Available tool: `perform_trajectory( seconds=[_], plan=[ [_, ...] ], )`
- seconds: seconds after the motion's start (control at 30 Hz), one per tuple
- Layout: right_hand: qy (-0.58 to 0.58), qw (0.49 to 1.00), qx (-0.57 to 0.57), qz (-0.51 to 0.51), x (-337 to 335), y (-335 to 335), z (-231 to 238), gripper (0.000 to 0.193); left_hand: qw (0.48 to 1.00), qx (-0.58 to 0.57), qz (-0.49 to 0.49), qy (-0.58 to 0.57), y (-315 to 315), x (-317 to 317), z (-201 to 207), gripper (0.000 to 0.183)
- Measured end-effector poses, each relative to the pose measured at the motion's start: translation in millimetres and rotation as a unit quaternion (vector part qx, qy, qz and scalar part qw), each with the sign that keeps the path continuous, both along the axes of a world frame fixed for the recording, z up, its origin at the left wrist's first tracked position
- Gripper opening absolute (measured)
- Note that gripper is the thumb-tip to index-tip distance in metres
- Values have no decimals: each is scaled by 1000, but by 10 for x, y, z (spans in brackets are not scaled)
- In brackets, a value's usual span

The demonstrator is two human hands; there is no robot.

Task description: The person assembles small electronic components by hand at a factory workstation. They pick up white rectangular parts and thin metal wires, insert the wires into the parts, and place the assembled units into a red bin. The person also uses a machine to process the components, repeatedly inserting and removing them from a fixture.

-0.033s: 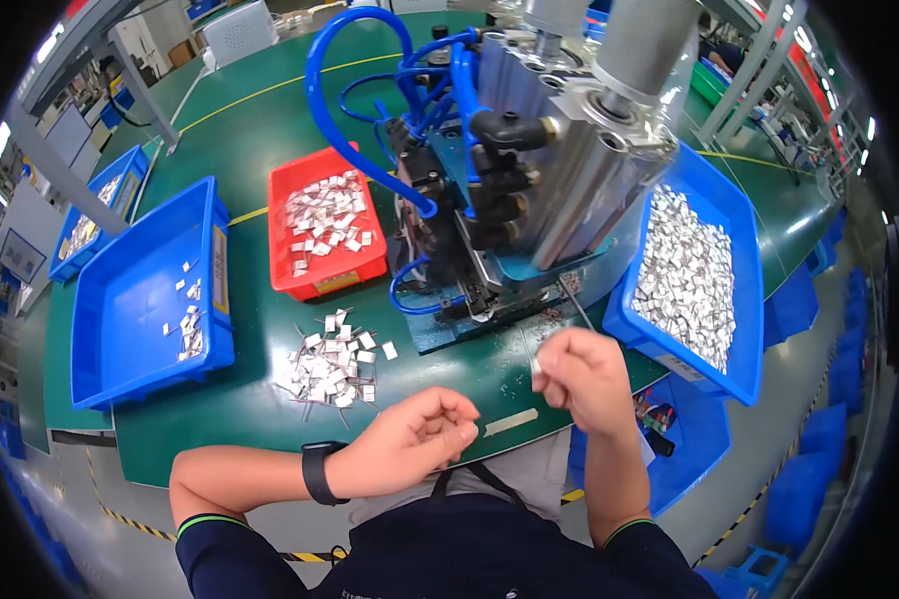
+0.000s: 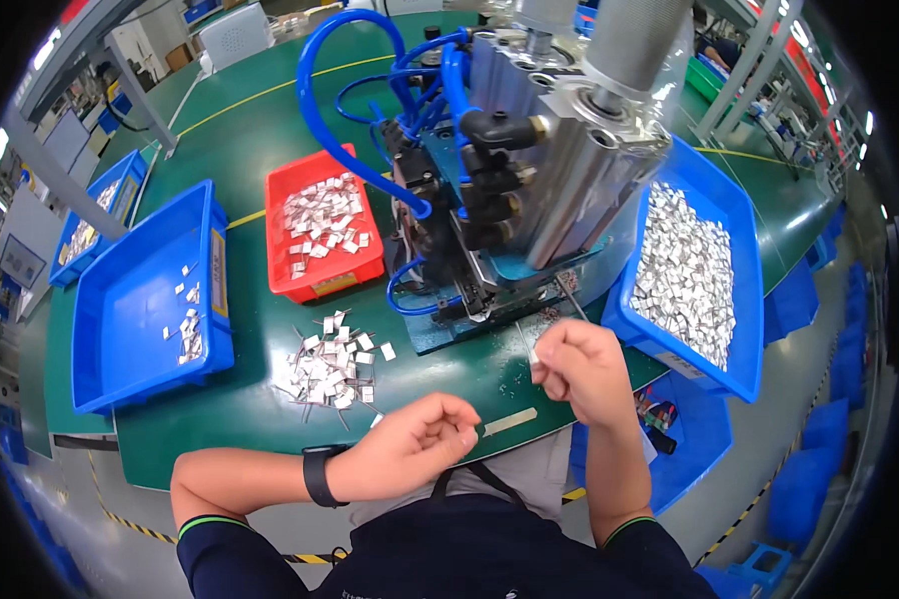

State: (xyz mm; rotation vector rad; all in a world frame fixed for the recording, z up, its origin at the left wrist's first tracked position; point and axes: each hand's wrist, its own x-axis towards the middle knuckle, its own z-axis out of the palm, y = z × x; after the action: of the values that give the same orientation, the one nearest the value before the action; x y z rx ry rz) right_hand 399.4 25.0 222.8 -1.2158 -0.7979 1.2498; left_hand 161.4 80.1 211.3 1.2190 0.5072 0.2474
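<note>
My right hand [image 2: 584, 371] is in front of the machine's base, its fingers pinched on a small white part with thin wire leads [image 2: 534, 355]. The leads point up toward the machine [image 2: 489, 230]. Nearer my body, my left hand [image 2: 415, 444] is held over the table edge with fingers curled and thumb close to them; whatever they hold, if anything, is hidden. Beyond it lies a loose pile of white parts with leads [image 2: 335, 364], one stray piece close to the back of that hand.
A red bin [image 2: 315, 290] of white parts stands left of the machine; a blue bin [image 2: 150, 369] with a few parts is farther left. On the right, a blue bin [image 2: 684, 359] is heaped full. A tan strip [image 2: 510, 422] lies by the table's front edge. Blue hoses [image 2: 310, 100] arch above.
My right hand has shifted up slightly, and the white part and its leads now show at its fingertips. My left hand has barely moved.
</note>
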Motion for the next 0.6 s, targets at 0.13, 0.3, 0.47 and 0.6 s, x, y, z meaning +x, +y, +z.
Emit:
perform_trajectory(
  seconds=[0.13,0.3,0.47,0.6],
  plan=[
    [56,998,-1,-40,74,111,-55,12,970,238,-49,-5,-21,-4,5,18],
    [81,995,-4,-57,69,244,-53,14,923,377,-69,-45,-41,74,-112,15],
    [46,995,3,-94,25,250,-106,16,923,374,-83,-41,-24,100,-120,14],
    [39,993,-6,-109,21,262,-90,17,933,350,-81,-19,-7,98,-80,13]
  ],
)
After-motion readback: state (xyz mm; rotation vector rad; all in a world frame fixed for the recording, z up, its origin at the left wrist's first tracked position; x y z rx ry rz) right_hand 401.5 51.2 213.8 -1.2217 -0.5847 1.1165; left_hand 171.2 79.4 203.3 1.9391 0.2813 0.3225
